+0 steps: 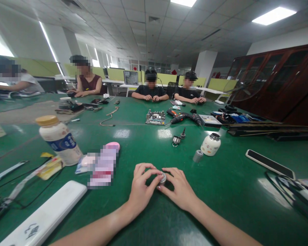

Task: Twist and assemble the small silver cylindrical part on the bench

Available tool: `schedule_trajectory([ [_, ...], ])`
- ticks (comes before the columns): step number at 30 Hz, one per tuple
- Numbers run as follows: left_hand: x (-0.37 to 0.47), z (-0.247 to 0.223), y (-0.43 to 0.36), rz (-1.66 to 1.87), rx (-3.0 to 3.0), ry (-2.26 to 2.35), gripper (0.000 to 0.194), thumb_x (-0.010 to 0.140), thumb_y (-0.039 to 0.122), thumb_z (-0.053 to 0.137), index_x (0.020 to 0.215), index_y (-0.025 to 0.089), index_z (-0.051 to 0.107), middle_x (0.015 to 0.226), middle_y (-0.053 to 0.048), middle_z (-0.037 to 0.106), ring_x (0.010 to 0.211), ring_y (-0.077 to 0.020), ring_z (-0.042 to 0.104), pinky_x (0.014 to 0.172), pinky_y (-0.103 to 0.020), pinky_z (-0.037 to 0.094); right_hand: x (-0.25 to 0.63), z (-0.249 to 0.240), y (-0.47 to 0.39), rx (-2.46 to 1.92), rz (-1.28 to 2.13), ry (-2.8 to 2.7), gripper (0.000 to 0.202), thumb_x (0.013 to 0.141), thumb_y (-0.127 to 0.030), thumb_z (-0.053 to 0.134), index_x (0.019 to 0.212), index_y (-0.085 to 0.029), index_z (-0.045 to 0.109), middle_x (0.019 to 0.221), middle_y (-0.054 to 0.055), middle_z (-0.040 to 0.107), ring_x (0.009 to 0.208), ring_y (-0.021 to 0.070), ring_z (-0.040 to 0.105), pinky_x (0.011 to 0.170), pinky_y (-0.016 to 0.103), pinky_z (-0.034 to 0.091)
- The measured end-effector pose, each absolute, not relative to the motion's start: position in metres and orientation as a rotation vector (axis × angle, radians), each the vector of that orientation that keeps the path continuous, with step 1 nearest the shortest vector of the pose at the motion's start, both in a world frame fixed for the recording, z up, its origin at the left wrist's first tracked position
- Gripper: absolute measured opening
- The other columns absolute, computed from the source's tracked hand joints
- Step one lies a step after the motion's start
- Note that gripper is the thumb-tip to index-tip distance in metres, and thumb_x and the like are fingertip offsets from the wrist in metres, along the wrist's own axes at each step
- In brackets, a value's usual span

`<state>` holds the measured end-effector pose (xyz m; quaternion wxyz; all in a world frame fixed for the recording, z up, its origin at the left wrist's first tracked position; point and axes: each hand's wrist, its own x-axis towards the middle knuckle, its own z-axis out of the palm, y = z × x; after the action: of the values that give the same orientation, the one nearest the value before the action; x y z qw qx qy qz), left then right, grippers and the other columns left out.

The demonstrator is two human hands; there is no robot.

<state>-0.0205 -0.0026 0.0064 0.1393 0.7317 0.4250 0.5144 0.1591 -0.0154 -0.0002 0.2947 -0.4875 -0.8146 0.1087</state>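
Observation:
Just above the green table, my left hand [141,184] and my right hand [181,188] meet with curled fingers. Between their fingertips they grip a small round silver-grey piece [163,178]. Fingers cover part of it, so its exact kind is unclear. Beyond my right hand lies a grey cylindrical cap [197,156], beside a small white patterned flask [210,145] standing upright with its mouth uncovered. Farther off are a shiny metal cap with a ring [176,140] and a dark pointed stopper-like part [183,133].
On the left are a white power bank-like block [48,212], a milk bottle [58,140] and a pink-lilac packet [105,164]. A circuit board [155,117] and power drills [183,118] lie ahead. A phone [270,164] rests right. Several people sit across the table.

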Motion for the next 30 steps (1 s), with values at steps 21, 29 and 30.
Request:
schedule_trajectory([
  [21, -0.02, 0.005, 0.0, 1.411, 2.091, 1.172, 0.011, 0.086, 0.033, 0.066, 0.089, 0.029, 0.076, 0.092, -0.003, 0.066, 0.095, -0.0208, 0.055, 0.086, -0.035, 0.045, 0.16, -0.001, -0.016, -1.308, 0.254, -2.202, 0.03, 0.089, -0.04, 0.064, 0.115, -0.025, 0.066, 0.124, 0.008, 0.062, 0.116, 0.0252, 0.055, 0.098, 0.044, 0.043],
  [29, -0.025, -0.002, 0.004, 1.282, 2.081, 1.654, 0.01, 0.083, 0.035, 0.071, 0.089, 0.037, 0.077, 0.091, -0.003, 0.066, 0.096, -0.0254, 0.052, 0.081, -0.041, 0.039, 0.16, -0.002, -0.016, -1.305, 0.277, -2.193, 0.033, 0.088, -0.044, 0.064, 0.116, -0.026, 0.065, 0.125, 0.007, 0.062, 0.116, 0.0248, 0.054, 0.1, 0.045, 0.041],
  [30, -0.025, -0.003, 0.005, 1.177, 2.098, 1.715, 0.01, 0.082, 0.034, 0.071, 0.088, 0.039, 0.078, 0.093, -0.002, 0.066, 0.097, -0.0264, 0.052, 0.08, -0.041, 0.038, 0.16, -0.002, -0.016, -1.309, 0.279, -2.193, 0.033, 0.088, -0.044, 0.064, 0.116, -0.026, 0.065, 0.125, 0.007, 0.062, 0.116, 0.0247, 0.054, 0.1, 0.045, 0.041],
])
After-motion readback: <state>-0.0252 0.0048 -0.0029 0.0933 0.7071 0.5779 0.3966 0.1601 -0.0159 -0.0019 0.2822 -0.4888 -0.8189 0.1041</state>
